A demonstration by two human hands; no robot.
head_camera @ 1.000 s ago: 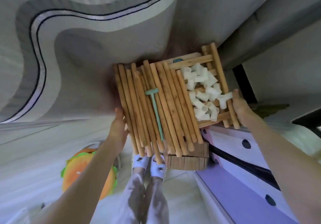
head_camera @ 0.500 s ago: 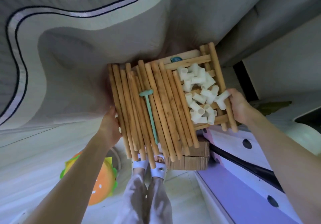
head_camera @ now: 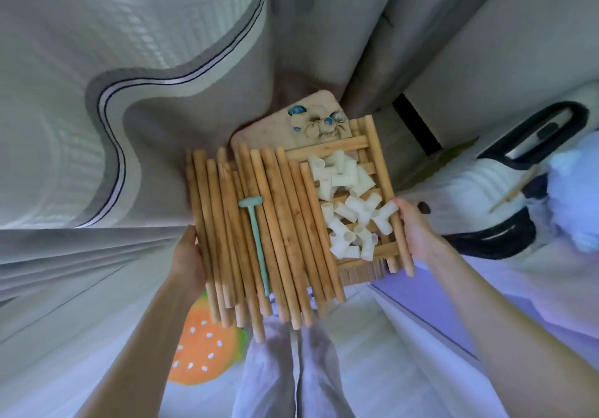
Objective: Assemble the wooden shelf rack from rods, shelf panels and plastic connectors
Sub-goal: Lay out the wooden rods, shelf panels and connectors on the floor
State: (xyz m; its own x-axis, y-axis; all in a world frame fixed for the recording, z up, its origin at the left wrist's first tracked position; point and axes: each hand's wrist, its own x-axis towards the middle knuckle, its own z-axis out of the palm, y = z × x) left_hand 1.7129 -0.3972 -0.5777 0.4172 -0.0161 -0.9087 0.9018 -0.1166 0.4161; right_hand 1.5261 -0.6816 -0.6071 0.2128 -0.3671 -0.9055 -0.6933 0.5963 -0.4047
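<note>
A slatted shelf panel [head_camera: 379, 171], gripped at its left edge by the left hand [head_camera: 186, 257] and at its right edge by the right hand's [head_camera: 416, 228] curled fingers, carries wooden rods [head_camera: 285, 223] leftward, white plastic connectors [head_camera: 350, 203] rightward, and a green mallet [head_camera: 257, 242] atop the rods.

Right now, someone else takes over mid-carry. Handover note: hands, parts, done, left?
Left hand grips the left edge of the stacked shelf panels; right hand grips the right edge rail.
Rods lie loose across the panels, the teal mallet on top, white plastic connectors piled on the right.
Done: parts gathered, held over the floor.
Left: set down, all assembly.
</note>
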